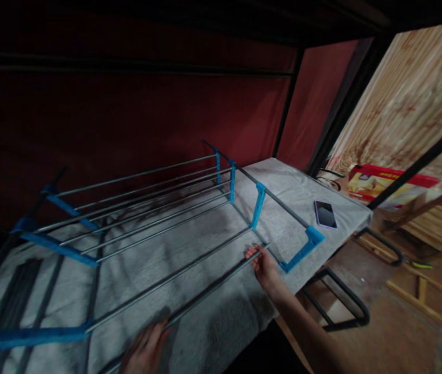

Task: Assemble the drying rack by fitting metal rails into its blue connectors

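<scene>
A thin grey metal tube point(209, 290) runs across the near side of a partly assembled rack. My right hand point(263, 266) grips it close to its far right end, fingers curled beneath. Lower left, my left hand point(146, 349) is closed around the same tube. The rack has several slim rods point(146, 228) held between blue plastic brackets point(59, 248). Beyond my right hand a blue corner bracket point(302, 252) sits on the rack's side bar; the tube's end is apart from it. Another blue bracket point(29, 335) lies at the lower left.
The rack rests on a grey cloth-covered surface point(275, 179). A phone point(325, 214) lies on it at the right. Dark tubes point(18, 291) lie at the left. Black metal loops point(337, 298) jut out below the edge, and a red and yellow box point(388, 186) stands beyond.
</scene>
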Available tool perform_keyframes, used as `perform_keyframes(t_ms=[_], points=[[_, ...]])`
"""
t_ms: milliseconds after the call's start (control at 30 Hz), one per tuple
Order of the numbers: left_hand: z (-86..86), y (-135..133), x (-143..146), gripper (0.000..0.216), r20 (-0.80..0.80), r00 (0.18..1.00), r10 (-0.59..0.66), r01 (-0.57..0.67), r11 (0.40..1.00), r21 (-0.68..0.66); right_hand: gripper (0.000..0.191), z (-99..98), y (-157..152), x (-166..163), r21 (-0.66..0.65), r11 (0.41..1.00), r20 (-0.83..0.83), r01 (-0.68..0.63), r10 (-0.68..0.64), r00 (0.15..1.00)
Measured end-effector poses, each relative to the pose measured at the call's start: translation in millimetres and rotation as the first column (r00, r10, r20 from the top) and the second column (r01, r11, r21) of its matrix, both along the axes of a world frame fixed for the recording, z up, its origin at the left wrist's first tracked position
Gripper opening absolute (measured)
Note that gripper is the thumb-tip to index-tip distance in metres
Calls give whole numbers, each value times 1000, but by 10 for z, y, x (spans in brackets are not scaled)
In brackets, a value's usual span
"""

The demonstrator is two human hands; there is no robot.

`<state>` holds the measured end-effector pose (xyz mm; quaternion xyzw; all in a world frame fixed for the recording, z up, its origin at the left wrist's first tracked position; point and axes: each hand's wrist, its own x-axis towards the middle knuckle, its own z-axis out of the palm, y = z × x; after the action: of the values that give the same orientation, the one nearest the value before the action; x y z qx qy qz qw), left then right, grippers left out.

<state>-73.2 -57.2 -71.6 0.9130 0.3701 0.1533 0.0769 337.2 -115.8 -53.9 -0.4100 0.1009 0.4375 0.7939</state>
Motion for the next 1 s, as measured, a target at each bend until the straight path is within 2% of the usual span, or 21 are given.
perform_keyframes(t_ms=[67,167,300,467,567,700,833,900,1000], points=[[31,-32,1,33,26,998,59,-59,998,-10,8,31,59,93,20,1000,-1,2,-2,1000],[-12,-72,-58,31,83,988,130,-132,991,17,11,54,157,178,22,1000,51,-21,20,999],[-37,-114,-115,32,110,980,165,-164,986,-17,12,37,189,153,25,999,106,-41,38,994],[175,-119,8,36,30,978,207,-204,976,-78,10,9,93,127,81,997,76,-19,13,997],[244,-90,128,38,-42,984,171,-174,979,-103,16,-19,26,181,79,997,34,17,-20,999],[92,-50,154,35,-57,988,143,-147,986,-75,25,-119,-48,271,163,986,75,-24,11,997],[-82,-63,33,35,-46,976,211,-211,977,1,32,-203,-125,343,209,974,91,-88,70,993],[-81,-92,-19,36,-38,971,235,-236,972,-9,35,-207,-165,371,210,968,139,-140,113,984],[27,-143,-34,39,-22,965,260,-260,965,-39,34,-186,-203,390,210,958,208,-196,153,966]])
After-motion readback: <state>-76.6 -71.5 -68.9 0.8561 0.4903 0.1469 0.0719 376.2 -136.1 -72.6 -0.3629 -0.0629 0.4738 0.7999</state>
